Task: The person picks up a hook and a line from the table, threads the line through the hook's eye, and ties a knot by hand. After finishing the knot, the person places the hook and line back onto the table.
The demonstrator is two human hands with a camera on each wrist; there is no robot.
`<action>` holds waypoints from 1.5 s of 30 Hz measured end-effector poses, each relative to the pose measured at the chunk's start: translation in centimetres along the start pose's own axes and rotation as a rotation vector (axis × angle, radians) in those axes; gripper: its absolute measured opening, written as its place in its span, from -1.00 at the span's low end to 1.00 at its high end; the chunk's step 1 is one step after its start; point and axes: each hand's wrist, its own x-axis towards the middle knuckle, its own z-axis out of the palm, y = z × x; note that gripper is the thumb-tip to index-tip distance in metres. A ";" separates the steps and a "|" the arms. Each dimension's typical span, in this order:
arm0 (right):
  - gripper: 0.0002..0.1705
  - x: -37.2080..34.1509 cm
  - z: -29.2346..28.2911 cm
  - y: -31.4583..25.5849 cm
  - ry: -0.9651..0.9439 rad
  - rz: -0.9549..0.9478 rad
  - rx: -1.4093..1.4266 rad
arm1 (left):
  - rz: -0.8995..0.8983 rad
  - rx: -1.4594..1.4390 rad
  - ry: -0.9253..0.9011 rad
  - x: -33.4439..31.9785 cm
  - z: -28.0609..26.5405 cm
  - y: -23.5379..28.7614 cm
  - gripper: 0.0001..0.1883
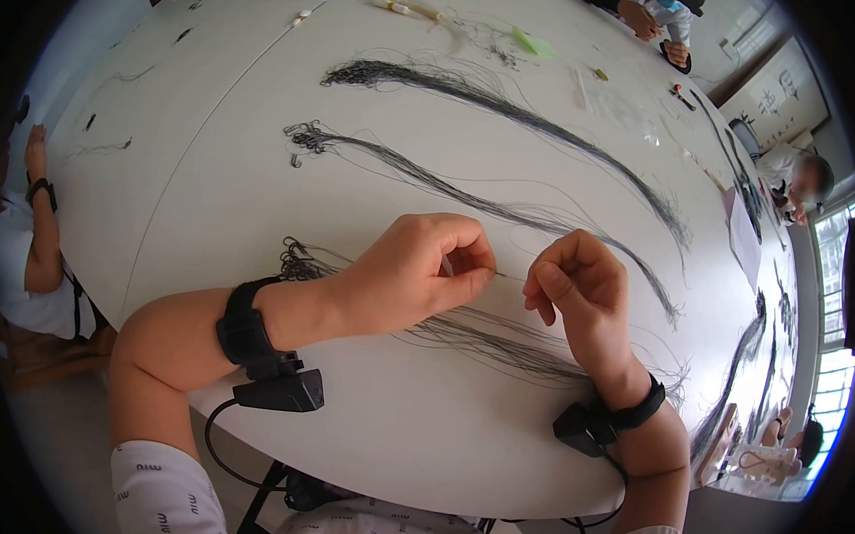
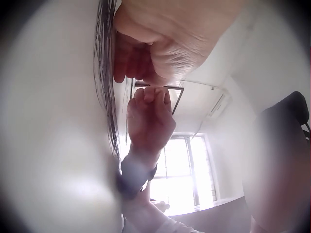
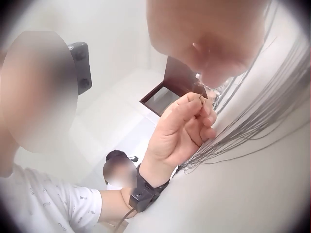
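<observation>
One thin strand (image 1: pixel 511 276) above table (image 1: pixel 384 426), pinched by left hand (image 1: pixel 404 274), thumb against finger; right hand (image 1: pixel 587 296) curled just beside, grip on strand impossible to tell. Three dark bundles (image 1: pixel 509 103) already laid out; strand handling apparently midway, setting down left.

Head: bright, fisheye bend, dark rim | Left wrist: window (image 2: pixel 180 158) blown out, milky haze, glare on surface (image 2: pixel 80 187) | Right wrist: pale wash, close right hand (image 3: pixel 206 34) blurred, probably out of focus
</observation>
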 end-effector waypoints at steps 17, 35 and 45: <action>-0.71 0.0 0.4 0.0 -0.024 -0.319 -0.683 | -0.016 0.020 0.018 0.0 0.1 -0.2 -0.85; -0.90 -0.1 0.3 0.9 -0.176 -0.357 -0.665 | 0.258 0.271 -0.044 0.0 0.1 0.4 -0.92; -0.90 -0.2 0.5 1.4 -0.113 -0.274 -0.568 | 0.049 0.118 -0.083 0.1 -0.3 0.2 -0.88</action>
